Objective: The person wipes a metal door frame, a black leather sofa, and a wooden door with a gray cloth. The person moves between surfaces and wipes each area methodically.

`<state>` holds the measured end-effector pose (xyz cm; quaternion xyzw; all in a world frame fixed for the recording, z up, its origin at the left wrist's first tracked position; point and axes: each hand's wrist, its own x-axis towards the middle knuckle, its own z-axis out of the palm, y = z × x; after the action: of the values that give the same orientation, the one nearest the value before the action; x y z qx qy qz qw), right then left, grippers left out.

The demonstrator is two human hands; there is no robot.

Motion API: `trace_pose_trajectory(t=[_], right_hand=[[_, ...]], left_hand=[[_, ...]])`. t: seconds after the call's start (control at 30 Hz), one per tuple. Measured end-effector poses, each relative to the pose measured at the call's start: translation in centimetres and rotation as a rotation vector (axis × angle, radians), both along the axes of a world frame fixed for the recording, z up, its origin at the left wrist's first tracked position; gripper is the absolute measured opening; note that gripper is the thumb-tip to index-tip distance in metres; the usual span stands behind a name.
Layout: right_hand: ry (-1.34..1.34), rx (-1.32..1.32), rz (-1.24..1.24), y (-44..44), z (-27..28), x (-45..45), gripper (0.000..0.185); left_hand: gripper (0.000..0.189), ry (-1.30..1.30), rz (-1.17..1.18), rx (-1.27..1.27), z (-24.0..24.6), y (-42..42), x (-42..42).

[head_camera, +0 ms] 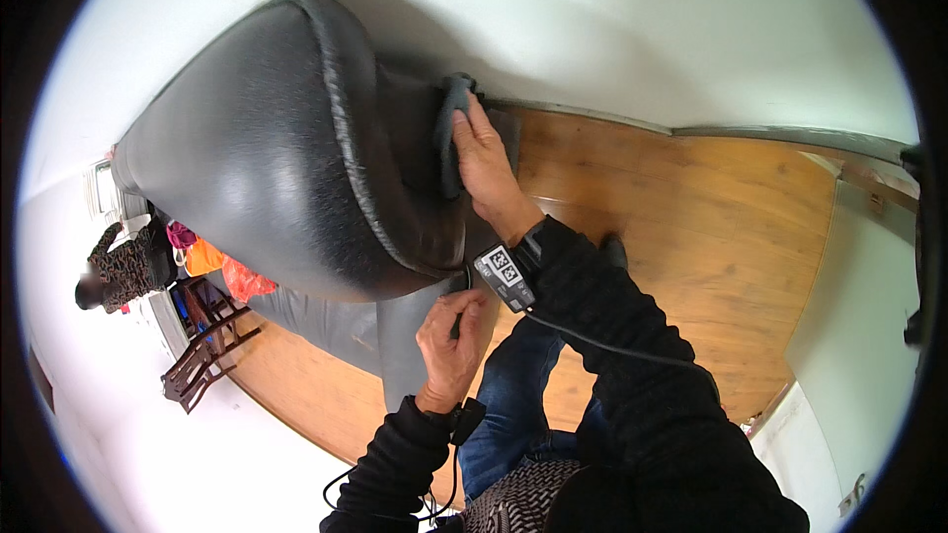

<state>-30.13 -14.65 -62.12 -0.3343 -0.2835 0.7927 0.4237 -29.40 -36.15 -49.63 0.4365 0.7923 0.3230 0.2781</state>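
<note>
A black leather sofa (pixel 252 141) with a worn, pale-scuffed piping seam fills the space before me, its back against the wall. My right hand (pixel 485 159) presses a dark grey cloth (pixel 452 133) flat on the sofa's outer side, below the seam. My left hand (pixel 452 340) is curled close under the sofa's near corner, thumb against the fingers. Something small and dark shows inside the left fist; what it is, and whether it joins the sofa, I cannot tell. A small black device (pixel 505 277) is strapped to my right wrist.
Pale wall (pixel 592 29) runs behind the sofa, and wooden flooring (pixel 689 237) lies to the right. A dark wooden chair (pixel 200 355) stands at left. Orange and red plastic bags (pixel 244 277) lie beyond the sofa's edge. Another person (pixel 122 270) is farther off. A pale door (pixel 852 311) is at right.
</note>
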Motion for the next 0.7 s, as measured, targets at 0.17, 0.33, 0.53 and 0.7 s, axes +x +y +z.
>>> trace_pose_trajectory(t=[0.17,0.33,0.53,0.7], right_hand=[[-0.284,0.264,-0.017,-3.1,7.7,1.6,0.057],[-0.147,-0.044,0.136,-6.2,12.0,5.8,0.037],[-0.055,-0.114,-0.055,-4.2,21.2,13.3,0.029],[-0.066,0.06,-0.205,-1.4,32.6,20.1,0.038]], left_hand=[[0.014,0.062,-0.026,0.055,5.6,0.6,0.8],[0.018,0.073,-0.024,0.162,10.2,2.5,1.9],[0.077,-0.199,0.057,0.172,14.7,6.0,3.8],[0.049,-0.315,-0.094,0.273,20.2,12.0,7.2]])
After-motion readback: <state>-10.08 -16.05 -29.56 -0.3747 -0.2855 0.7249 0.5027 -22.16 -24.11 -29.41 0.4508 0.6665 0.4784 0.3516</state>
